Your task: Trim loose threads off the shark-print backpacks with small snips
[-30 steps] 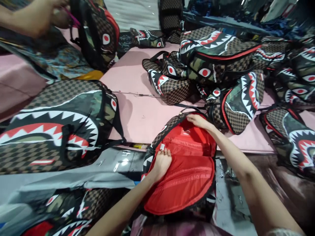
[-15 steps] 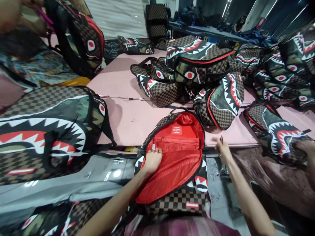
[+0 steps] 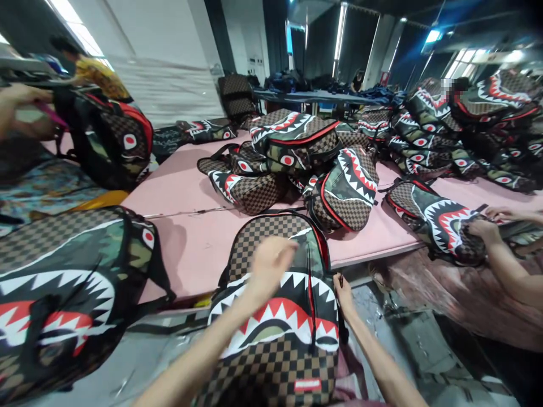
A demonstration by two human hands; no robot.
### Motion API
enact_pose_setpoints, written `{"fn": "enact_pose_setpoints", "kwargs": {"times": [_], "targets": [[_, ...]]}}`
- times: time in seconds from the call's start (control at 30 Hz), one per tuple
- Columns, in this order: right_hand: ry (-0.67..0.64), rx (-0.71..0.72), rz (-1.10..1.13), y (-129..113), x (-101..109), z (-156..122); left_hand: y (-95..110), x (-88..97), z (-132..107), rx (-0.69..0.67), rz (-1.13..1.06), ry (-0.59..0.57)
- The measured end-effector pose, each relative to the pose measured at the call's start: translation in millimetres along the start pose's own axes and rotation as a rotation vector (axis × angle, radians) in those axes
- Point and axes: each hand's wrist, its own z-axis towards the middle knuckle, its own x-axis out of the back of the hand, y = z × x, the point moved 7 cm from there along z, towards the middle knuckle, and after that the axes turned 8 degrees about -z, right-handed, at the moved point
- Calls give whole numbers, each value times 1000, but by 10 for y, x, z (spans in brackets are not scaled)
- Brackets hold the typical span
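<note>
A checkered backpack (image 3: pixel 271 356) with a shark-mouth print stands upright in front of me, its front panel raised and facing me. A strip of red lining shows along its upper right edge, where the zip is partly undone. My left hand (image 3: pixel 271 268) is over the upper front of this backpack, its fingers smeared by motion, so I cannot tell whether they grip anything. Beside the backpack's right edge is my right hand (image 3: pixel 343 291), fingers closed around something small and dark that I cannot make out.
The backpack leans at the edge of a pink table (image 3: pixel 178 249). Another shark-print backpack (image 3: pixel 59 294) stands close on my left. Several more backpacks (image 3: pixel 292 141) are heaped ahead. On the right, a co-worker's hands (image 3: pixel 487 229) touch a backpack (image 3: pixel 436 220); another person handles a backpack (image 3: pixel 110 135) at the left.
The backpack's front panel, folded down with the red lining exposed before, now stands up and covers the opening. My left hand left the lining; my right hand came to the bag's right edge.
</note>
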Motion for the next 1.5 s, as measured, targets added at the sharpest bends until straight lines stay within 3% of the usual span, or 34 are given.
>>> {"fn": "enact_pose_setpoints", "kwargs": {"times": [0.07,0.1,0.13,0.2,0.27,0.33,0.37,0.47,0.53,0.63,0.7,0.77,0.83,0.97,1.03,1.17,1.23,1.3,1.37,1.43,1.5], "targets": [[-2,26,7,-6,-13,-82,211,-605,84,-259,104,-270],[-4,36,7,-3,-18,-120,164,-797,186,-311,175,-334],[-6,43,5,1,-17,-152,2,-870,354,-251,246,-303],[-8,53,-3,8,6,-187,-477,-810,710,12,375,-187],[-13,62,-9,0,63,-164,-865,-737,918,175,444,-226],[-22,90,-34,-55,154,-63,-1039,-677,936,227,459,-313],[-18,108,-55,-104,213,18,-1032,-643,875,213,450,-338],[28,152,-118,-352,386,378,-684,-560,453,11,390,-358],[27,185,-127,-621,385,674,-347,-605,4,-157,357,-474],[-55,388,-286,-1218,99,1050,32,-745,-676,-283,334,-696],[-114,489,-518,-1552,-194,1220,162,-811,-967,-286,342,-786],[-167,491,-707,-1730,-446,1355,209,-841,-1080,-238,322,-868],[-186,451,-790,-1792,-590,1460,234,-847,-1031,-204,244,-972],[-178,387,-802,-1727,-644,1599,257,-904,-624,-157,-48,-1166],[-194,357,-776,-1658,-637,1654,233,-977,-316,-135,-181,-1080],[-243,308,-675,-1544,-645,1757,39,-1061,269,-179,-112,-501],[-264,291,-623,-1503,-657,1799,-184,-1131,457,-75,-120,-292],[-282,274,-585,-1472,-668,1832,-535,-1290,599,180,-204,-209],[-293,261,-567,-1456,-675,1854,-878,-1506,681,425,-264,-199],[-297,258,-569,-1457,-677,1863,-1114,-1700,734,551,-275,-187],[-296,267,-586,-1474,-671,1851,-1247,-1841,767,589,-293,-152]]}}
